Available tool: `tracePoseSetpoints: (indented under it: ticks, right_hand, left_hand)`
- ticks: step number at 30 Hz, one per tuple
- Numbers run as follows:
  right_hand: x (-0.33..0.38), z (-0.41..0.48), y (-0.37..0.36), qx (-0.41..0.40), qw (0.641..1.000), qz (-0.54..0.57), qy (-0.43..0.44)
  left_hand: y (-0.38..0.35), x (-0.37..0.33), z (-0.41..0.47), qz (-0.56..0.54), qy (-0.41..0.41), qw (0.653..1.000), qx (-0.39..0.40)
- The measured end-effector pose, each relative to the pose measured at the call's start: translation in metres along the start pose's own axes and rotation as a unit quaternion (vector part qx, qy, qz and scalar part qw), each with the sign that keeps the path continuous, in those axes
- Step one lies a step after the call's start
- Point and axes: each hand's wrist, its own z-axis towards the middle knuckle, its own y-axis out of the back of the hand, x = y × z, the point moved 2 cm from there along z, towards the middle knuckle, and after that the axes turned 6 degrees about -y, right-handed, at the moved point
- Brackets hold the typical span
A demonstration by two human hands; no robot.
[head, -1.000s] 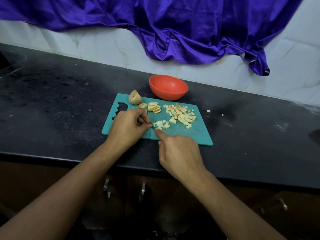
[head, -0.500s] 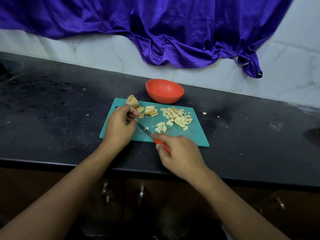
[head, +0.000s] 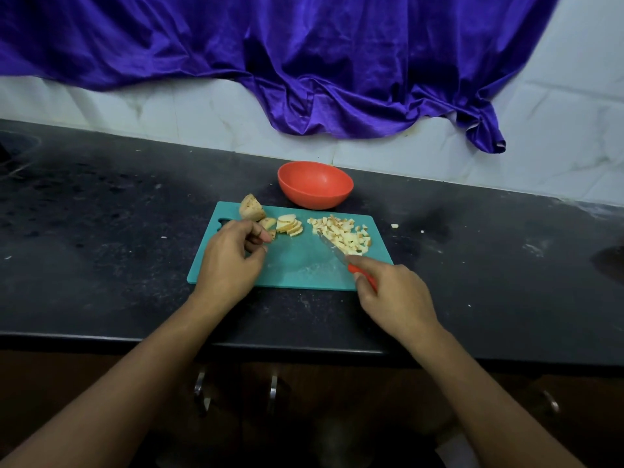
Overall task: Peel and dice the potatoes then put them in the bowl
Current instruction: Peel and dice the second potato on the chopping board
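Knife (head: 334, 248) gripped in right hand (head: 395, 295), blade touching diced potato (head: 344, 233) just ahead. Left hand (head: 229, 261) curled beside slices (head: 288, 225), grip unclear.

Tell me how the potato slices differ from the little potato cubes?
The potato slices are thin, flat pieces; the potato cubes are tiny chunks. The slices overlap in a short row; the cubes lie in a loose pile. The knife lies against the cubes, not the slices. Both are pale and sit on the cutting board.
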Motion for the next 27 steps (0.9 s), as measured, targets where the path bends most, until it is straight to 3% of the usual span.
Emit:
tracePoseSetpoints:
  ticks: [5,9,14,19,27]
  right_hand:
    - [0.0,0.009,-0.002,0.017,0.986,0.159,-0.048]
    - [0.009,0.013,-0.011,-0.036,0.974,0.218,-0.048]
    - [0.016,0.004,-0.019,-0.093,0.982,0.166,0.001]
    - [0.013,0.004,-0.017,-0.091,0.981,0.172,0.002]
    - [0.014,0.004,-0.017,-0.091,0.983,0.16,0.002]
  left_hand:
    - [-0.002,-0.002,0.004,0.011,0.001,1.0,0.015]
    - [-0.01,-0.011,0.021,0.053,-0.013,0.997,0.058]
    - [-0.024,-0.026,0.052,0.184,-0.06,0.976,0.098]
    - [-0.037,-0.024,0.076,0.296,-0.047,0.928,0.221]
    - [-0.023,-0.017,0.074,0.216,-0.04,0.963,0.157]
